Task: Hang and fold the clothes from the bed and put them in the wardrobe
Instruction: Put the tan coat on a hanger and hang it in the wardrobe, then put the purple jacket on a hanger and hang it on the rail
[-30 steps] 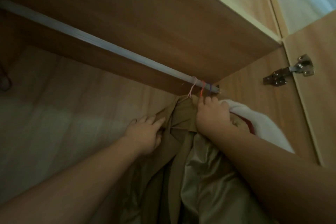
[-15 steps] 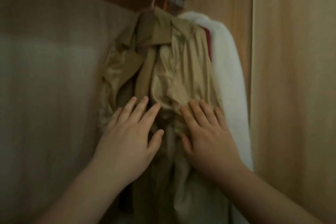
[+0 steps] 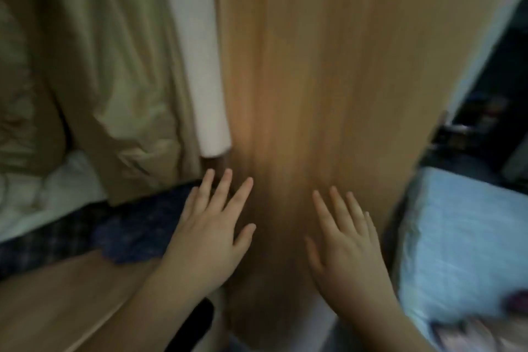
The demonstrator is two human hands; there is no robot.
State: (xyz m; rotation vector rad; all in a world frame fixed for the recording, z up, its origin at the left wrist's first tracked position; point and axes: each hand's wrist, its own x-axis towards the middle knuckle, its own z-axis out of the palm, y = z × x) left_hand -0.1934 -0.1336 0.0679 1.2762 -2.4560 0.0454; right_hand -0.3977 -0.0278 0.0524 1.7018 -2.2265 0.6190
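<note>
Two hands are spread wide, fingers straight and apart, with nothing held: the left hand (image 3: 211,233) and the right hand (image 3: 347,243) are raised side by side before a wooden wardrobe panel (image 3: 314,80). Whether the panel is touched cannot be told, since the frame is blurred. Half a second ago both palms were laid flat on the tan coat; now they are off it and are found lower, to its right. The tan coat (image 3: 120,66) is left hanging inside the wardrobe at upper left, with a white garment (image 3: 197,60) just beside it, between coat and panel. The rail and hanger hooks, shown earlier, are now cut off above the frame, the view being dropped and turned rightward. Below the coat's hem, dark plaid fabric (image 3: 57,240) and a blue patterned cloth (image 3: 137,231) are seen lying on a wooden board (image 3: 57,308), with white fabric (image 3: 43,197) behind them. A light blue bed (image 3: 463,237) is newly brought into view at right, beyond the panel's edge.
</note>
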